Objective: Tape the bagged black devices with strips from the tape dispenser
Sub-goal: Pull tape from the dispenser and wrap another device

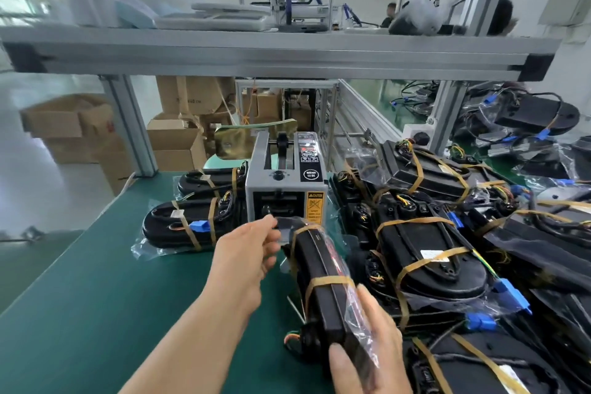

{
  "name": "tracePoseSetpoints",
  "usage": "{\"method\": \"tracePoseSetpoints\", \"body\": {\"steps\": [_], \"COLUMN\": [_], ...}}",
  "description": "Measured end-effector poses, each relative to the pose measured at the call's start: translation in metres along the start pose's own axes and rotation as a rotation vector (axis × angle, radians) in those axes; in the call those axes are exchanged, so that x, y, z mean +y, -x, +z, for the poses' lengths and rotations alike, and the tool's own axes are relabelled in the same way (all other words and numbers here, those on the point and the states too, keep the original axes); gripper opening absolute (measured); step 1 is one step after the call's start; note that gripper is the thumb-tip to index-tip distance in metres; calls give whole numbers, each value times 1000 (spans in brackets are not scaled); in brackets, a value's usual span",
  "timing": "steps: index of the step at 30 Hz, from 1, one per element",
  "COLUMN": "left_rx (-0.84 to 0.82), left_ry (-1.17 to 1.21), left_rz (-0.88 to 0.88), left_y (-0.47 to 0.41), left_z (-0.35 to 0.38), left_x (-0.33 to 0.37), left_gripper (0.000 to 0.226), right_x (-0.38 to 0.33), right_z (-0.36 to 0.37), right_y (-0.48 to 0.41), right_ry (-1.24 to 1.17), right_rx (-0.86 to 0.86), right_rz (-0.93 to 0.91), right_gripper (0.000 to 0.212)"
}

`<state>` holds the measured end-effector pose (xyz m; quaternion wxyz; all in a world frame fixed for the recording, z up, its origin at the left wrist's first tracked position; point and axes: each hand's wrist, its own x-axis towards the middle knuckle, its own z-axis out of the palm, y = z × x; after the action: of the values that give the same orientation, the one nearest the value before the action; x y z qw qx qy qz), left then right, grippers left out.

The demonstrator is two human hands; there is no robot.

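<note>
The left fingers pinch a translucent strip just in front of the outlet of the tape dispenser; whether it is tape or the bag's end cannot be told. The left hand reaches forward from the lower middle. The right fingers and thumb curl around the near end of a bagged black device, so the right hand grips it. The device stands on its edge between the 2 hands, its far end near the dispenser, with 2 brown tape bands around it. The grey dispenser stands upright on the green surface. Left of it lie 2 taped devices in bags. To the right, a pile of bagged devices crowds the surface. An aluminium shelf spans above.
</note>
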<state>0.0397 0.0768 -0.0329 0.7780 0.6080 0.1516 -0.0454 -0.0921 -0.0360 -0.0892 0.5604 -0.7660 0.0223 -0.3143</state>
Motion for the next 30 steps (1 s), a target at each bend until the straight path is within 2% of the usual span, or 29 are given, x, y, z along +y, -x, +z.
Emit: {"method": "tracePoseSetpoints", "body": {"steps": [2,6,11,14,18,21,23,25,28,30], "left_rx": [15,57,96,158,157,245,294,262,145,-15], "left_ry": [52,102,153,202,345,422,442,405,176,22], "left_rz": [-99,-156,-256,-305,-294,-306,-276,-213,10,184], "left_y": [-17,-36,-46,-52,-62,-61,-52,-38,-9,18], "left_z": [7,19,30,37,47,53,53,50,35,19], "left_x": [-1,-2,-1,4,4,7,10,11,13,17], "left_gripper": [16,20,18,12,18,17,18,20,24,25], "right_x": [11,4,5,2,-2,-2,-2,-2,0,1], "right_z": [1,-3,-12,-15,-18,-18,-18,-18,-20,-20], "right_y": [1,-10,-11,-9,-9,-9,-9,-9,-10,-9], "right_ry": [-66,-67,-91,-106,-123,-130,-137,-137,-134,-139], "right_rx": [61,21,20,5,-17,-26,-25,-30,-38,-57], "right_rz": [73,163,172,172,192,184,180,178,172,162], "right_gripper": [74,55,55,64,68,68,67,66,66,66]}}
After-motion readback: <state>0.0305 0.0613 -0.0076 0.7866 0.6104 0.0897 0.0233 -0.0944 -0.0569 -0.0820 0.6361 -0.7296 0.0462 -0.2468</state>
